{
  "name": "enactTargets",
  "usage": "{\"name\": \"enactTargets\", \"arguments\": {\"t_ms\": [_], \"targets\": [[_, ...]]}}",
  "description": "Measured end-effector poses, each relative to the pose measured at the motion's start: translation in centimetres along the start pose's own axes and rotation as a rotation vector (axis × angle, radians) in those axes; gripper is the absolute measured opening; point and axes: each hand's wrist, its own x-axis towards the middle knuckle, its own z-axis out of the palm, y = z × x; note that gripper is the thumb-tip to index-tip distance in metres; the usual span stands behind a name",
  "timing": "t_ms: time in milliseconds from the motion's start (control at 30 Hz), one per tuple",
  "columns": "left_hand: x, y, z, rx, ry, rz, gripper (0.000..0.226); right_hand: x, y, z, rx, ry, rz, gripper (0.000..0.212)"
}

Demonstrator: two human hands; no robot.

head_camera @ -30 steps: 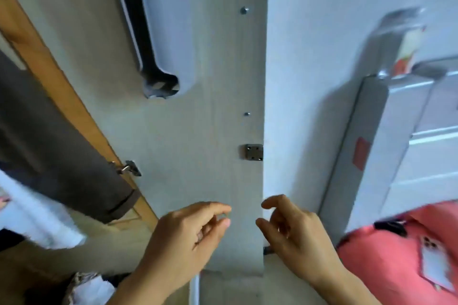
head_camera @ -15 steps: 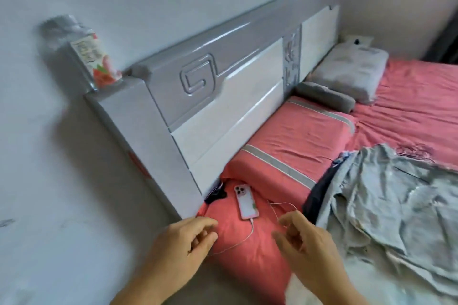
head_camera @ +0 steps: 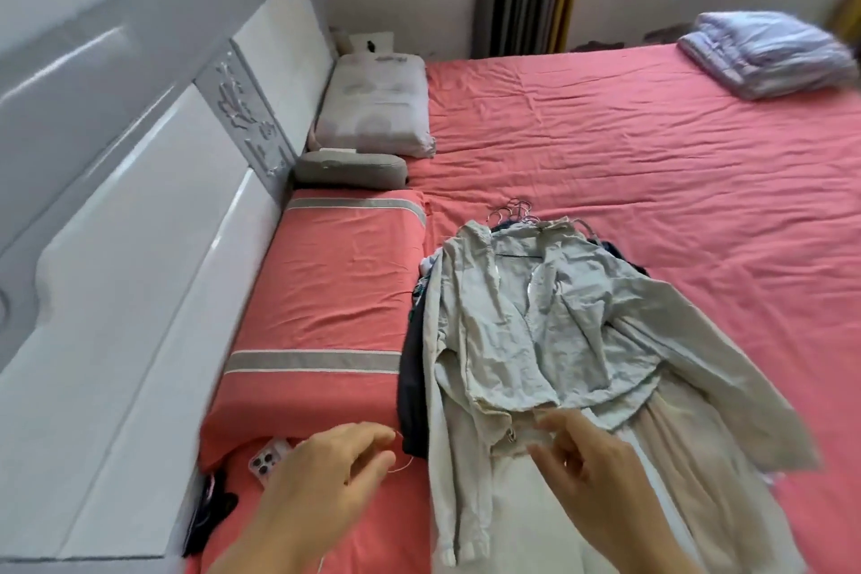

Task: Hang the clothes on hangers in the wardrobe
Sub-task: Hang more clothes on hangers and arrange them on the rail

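A pale grey-green zip jacket (head_camera: pixel 536 326) lies spread on top of a pile of clothes on the pink bed (head_camera: pixel 652 145). Several wire hanger hooks (head_camera: pixel 512 212) stick out at the pile's far end. A dark garment (head_camera: pixel 412 364) shows under the jacket's left side, and a cream skirt (head_camera: pixel 671 438) lies under its hem. My left hand (head_camera: pixel 326 471) hovers with loosely curled fingers over the bed's near edge, holding nothing. My right hand (head_camera: pixel 587 466) hovers just above the jacket's hem, fingers loosely bent and empty. The wardrobe is out of view.
A grey and white headboard (head_camera: pixel 140 270) runs along the left. A pink pillow (head_camera: pixel 335 294), a grey bolster (head_camera: pixel 349 170) and a pale pillow (head_camera: pixel 377 107) lie beside it. A phone (head_camera: pixel 268 464) on a cable is by my left hand. Folded bedding (head_camera: pixel 768 54) sits far right.
My view has swung right from the wardrobe side panel, past the headboard, onto the bed and the clothes pile. Both hands stay empty in front of me; the right now reaches over the jacket.
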Motion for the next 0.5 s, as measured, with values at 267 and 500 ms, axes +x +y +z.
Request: {"name": "enactTargets", "arguments": {"t_ms": [267,500], "targets": [[12.6,2.8,2.0,-0.012,-0.166,0.185,0.034,4.5,3.7,-1.8,-0.080,0.138,0.136,0.025],[21.5,5.9,5.5,-0.071,-0.167,0.190,0.022,12.3,8.8,-4.2,-0.145,0.093,0.145,0.040]]}}
